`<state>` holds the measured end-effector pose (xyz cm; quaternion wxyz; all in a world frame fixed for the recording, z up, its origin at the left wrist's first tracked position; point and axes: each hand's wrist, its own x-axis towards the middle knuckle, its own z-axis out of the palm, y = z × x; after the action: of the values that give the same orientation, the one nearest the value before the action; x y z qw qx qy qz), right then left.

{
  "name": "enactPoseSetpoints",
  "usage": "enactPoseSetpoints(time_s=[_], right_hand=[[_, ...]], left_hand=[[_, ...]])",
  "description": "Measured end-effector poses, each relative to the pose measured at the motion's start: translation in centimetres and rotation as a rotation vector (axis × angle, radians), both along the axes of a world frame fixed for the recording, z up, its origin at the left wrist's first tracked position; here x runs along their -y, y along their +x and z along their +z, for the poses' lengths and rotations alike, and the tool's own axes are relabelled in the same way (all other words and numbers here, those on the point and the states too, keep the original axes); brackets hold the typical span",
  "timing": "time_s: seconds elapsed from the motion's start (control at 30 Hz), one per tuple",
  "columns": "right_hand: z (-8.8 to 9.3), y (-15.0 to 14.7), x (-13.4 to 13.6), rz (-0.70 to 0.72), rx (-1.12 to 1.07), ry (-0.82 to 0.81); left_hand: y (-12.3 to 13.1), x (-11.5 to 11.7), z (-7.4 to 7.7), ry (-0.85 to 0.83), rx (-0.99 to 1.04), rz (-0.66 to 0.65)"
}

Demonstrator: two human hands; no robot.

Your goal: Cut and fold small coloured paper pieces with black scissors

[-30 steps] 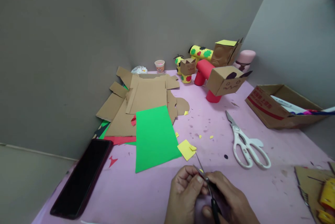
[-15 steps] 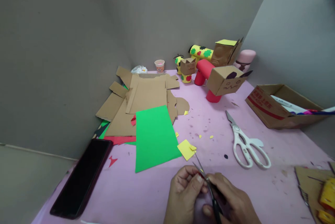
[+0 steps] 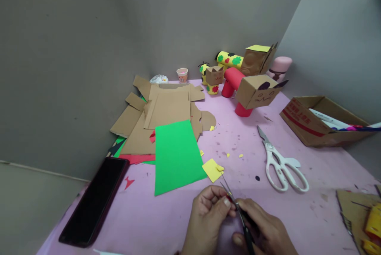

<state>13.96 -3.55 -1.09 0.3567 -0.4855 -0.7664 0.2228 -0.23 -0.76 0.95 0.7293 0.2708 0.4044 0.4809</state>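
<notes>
Black-handled scissors (image 3: 247, 237) are gripped in my right hand (image 3: 268, 223), their thin blades slightly apart and pointing away from me. My left hand (image 3: 205, 217) pinches a tiny red piece (image 3: 229, 198), mostly hidden by the fingertips, right against the blades. A speck of yellow shows between the blades too. Just beyond the blade tips lies a square of yellow paper (image 3: 212, 170) with small yellow scraps on its right corner. A green sheet (image 3: 178, 159) lies to the left of that square.
Flattened cardboard (image 3: 169, 108) lies behind the green sheet, and a phone (image 3: 94, 203) at left. White-handled scissors (image 3: 279, 163) rest at right, near an open cardboard box (image 3: 306, 128) of pens. Cardboard-headed animal figures (image 3: 257, 92) and a paper cup (image 3: 182, 75) stand at the back.
The scissor blades have closed a little, their tips now nearer each other. My left hand has risen very slightly while still pinching the red piece. The view has shifted a touch.
</notes>
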Motion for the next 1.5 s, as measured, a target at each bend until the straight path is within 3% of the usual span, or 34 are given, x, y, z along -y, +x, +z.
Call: enactPoseSetpoints(time_s=[0.13, 0.4, 0.7, 1.03, 1.17, 1.33, 1.5], right_hand=[[-0.2, 0.0, 0.1, -0.004, -0.012, -0.009], [-0.1, -0.1, 0.1, 0.026, -0.065, -0.066], [0.2, 1.1, -0.6, 0.16, 0.025, -0.021], [0.1, 1.2, -0.5, 0.176, -0.014, -0.029], [0.3, 1.1, -0.3, 0.172, -0.07, -0.144], [1.2, 0.7, -0.3, 0.202, -0.202, -0.45], [1.6, 0.6, -0.5, 0.266, -0.346, -0.656]], left_hand=[[0.0, -0.1, -0.3, 0.025, -0.028, 0.005], [-0.2, -0.3, 1.8, 0.012, -0.176, -0.027], [-0.3, -0.6, 2.2, 0.002, -0.161, -0.048], [-1.2, -1.2, 2.9, 0.062, -0.186, -0.134], [-1.8, -1.4, 3.3, 0.096, -0.271, -0.189], [-2.3, -1.7, 3.7, 0.113, -0.386, -0.204], [-2.2, -1.8, 3.5, 0.08, -0.329, -0.158]])
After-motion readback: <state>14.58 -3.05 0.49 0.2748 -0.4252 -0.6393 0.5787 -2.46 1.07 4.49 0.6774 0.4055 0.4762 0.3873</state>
